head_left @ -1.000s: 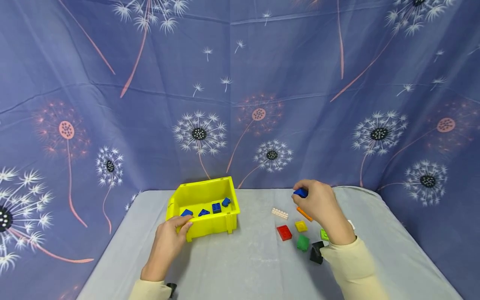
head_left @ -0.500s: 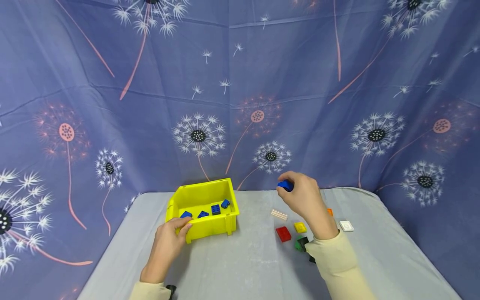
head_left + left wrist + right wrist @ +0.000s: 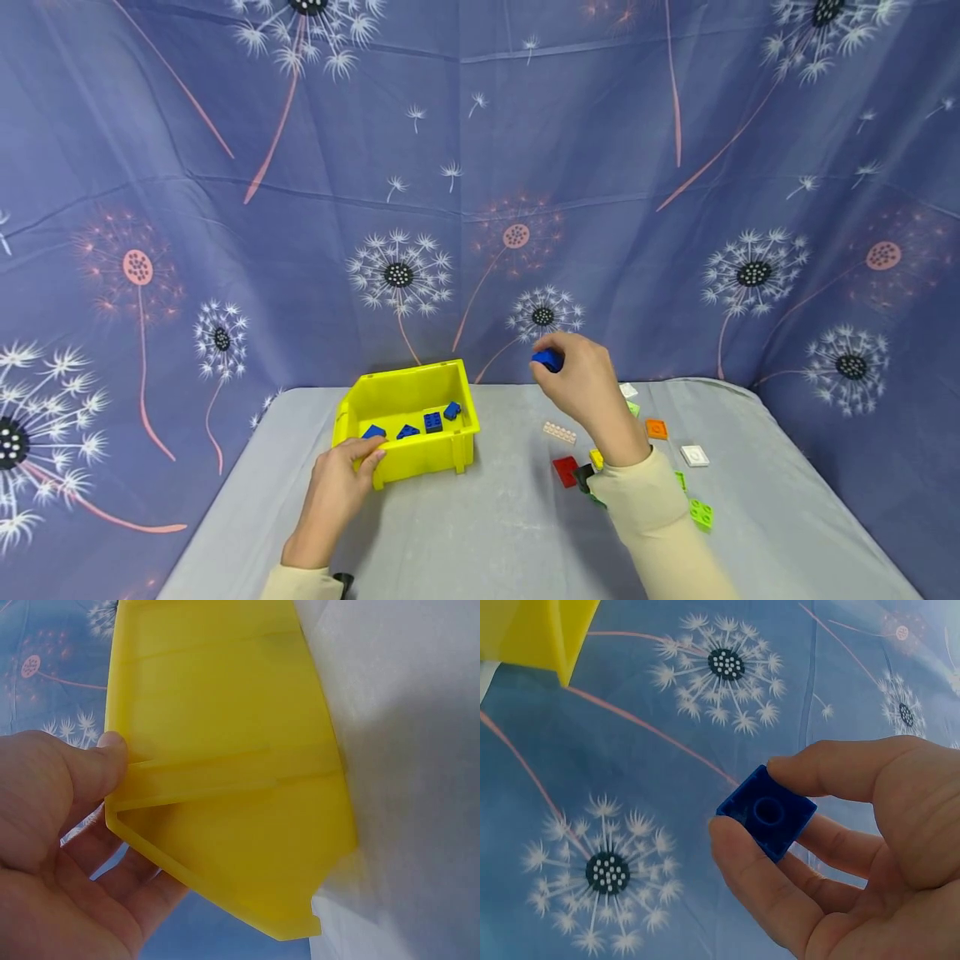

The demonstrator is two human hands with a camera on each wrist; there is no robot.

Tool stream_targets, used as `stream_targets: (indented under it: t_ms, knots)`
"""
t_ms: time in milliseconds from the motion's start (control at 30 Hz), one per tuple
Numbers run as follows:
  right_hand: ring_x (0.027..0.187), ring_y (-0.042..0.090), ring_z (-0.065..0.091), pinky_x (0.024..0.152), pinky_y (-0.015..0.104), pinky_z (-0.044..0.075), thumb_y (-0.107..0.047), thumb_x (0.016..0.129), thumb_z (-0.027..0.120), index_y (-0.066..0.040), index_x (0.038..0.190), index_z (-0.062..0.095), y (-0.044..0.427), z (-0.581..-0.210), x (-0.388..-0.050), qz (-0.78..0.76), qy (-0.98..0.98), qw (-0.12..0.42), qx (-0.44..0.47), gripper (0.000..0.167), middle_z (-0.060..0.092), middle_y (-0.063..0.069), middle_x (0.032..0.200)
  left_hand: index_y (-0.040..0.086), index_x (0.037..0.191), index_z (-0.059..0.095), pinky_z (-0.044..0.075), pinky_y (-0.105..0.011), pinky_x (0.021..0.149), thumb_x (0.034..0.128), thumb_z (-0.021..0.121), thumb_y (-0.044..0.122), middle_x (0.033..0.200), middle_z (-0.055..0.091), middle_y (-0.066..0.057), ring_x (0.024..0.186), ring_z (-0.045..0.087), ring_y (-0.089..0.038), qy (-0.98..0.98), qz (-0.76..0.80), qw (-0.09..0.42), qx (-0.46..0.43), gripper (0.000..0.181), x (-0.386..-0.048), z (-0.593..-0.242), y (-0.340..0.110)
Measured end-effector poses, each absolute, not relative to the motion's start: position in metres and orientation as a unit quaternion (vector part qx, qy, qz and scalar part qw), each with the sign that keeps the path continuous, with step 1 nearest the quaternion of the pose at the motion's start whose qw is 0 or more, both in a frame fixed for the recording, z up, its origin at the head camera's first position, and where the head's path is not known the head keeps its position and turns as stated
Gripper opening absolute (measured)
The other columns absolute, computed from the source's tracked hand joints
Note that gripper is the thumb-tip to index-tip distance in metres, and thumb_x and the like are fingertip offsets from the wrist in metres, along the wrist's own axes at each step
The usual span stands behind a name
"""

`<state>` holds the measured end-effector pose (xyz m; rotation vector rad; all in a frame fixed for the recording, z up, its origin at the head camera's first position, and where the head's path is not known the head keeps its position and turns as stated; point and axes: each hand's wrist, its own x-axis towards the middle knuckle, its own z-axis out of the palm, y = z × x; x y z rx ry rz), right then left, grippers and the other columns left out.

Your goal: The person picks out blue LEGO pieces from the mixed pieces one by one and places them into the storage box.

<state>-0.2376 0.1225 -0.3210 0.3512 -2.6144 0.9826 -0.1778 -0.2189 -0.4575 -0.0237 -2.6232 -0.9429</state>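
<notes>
A yellow bin (image 3: 423, 457) stands on the left half of the table, with several blue toy bricks (image 3: 432, 422) lying on its floor. My left hand (image 3: 337, 487) grips the bin's near left rim; in the left wrist view the thumb lies over the yellow wall (image 3: 225, 697) and the fingers go behind it. Raised above the table, to the right of the bin, my right hand (image 3: 581, 383) pinches a blue toy brick (image 3: 769, 812) between thumb and fingers. Its hollow underside with a round tube faces the right wrist camera.
Loose bricks lie on the right side: a pale one (image 3: 559, 432), a red one (image 3: 566, 472), an orange one (image 3: 656, 429), a white one (image 3: 694, 456) and a lime green one (image 3: 701, 515). The right forearm covers others. A patterned cloth (image 3: 480, 167) hangs behind the table.
My right hand has moved left and slightly up with the blue brick, toward the bin. Bricks formerly behind the forearm now show. The left hand stays on the bin.
</notes>
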Motion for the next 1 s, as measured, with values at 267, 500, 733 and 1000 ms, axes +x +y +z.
stream_targets:
  t_ms: [267, 500, 733, 1000]
  knots:
    - [0.099, 0.027, 0.068, 0.082, 0.044, 0.061, -0.022, 0.094, 0.075, -0.016, 0.116, 0.075, 0.1, -0.317, -0.239, 0.351, -0.915, 0.154, 0.129, 0.023, 0.072, 0.007, 0.116, 0.013, 0.119, 0.08, 0.057, -0.052, 0.094, 0.0955, 0.077, 0.016, 0.117, 0.077, -0.009, 0.113, 0.071, -0.034, -0.925, -0.335, 0.18, -0.006, 0.024, -0.178, -0.459, -0.218]
    - [0.096, 0.026, 0.069, 0.08, 0.041, 0.062, -0.02, 0.093, 0.077, -0.016, 0.114, 0.075, 0.078, -0.31, -0.238, 0.36, -0.91, 0.146, 0.144, 0.022, 0.071, 0.005, 0.114, 0.013, 0.12, 0.079, 0.056, -0.053, 0.097, 0.0957, 0.077, 0.016, 0.119, 0.076, -0.01, 0.116, 0.07, -0.034, -0.924, -0.339, 0.176, -0.005, 0.025, -0.179, -0.459, -0.218]
    - [0.092, 0.022, 0.067, 0.078, 0.038, 0.062, -0.019, 0.093, 0.077, -0.016, 0.113, 0.075, 0.058, -0.308, -0.238, 0.362, -0.908, 0.143, 0.155, 0.02, 0.072, 0.003, 0.111, 0.012, 0.12, 0.079, 0.056, -0.054, 0.096, 0.0958, 0.076, 0.016, 0.119, 0.076, -0.011, 0.116, 0.07, -0.035, -0.925, -0.337, 0.176, -0.005, 0.024, -0.177, -0.459, -0.217]
    - [0.092, 0.023, 0.064, 0.081, 0.037, 0.061, -0.017, 0.093, 0.076, -0.013, 0.113, 0.075, 0.037, -0.307, -0.241, 0.36, -0.904, 0.134, 0.189, 0.02, 0.07, 0.005, 0.11, 0.011, 0.119, 0.08, 0.055, -0.054, 0.098, 0.0953, 0.077, 0.017, 0.119, 0.076, -0.011, 0.116, 0.07, -0.036, -0.925, -0.334, 0.18, -0.006, 0.025, -0.178, -0.458, -0.218]
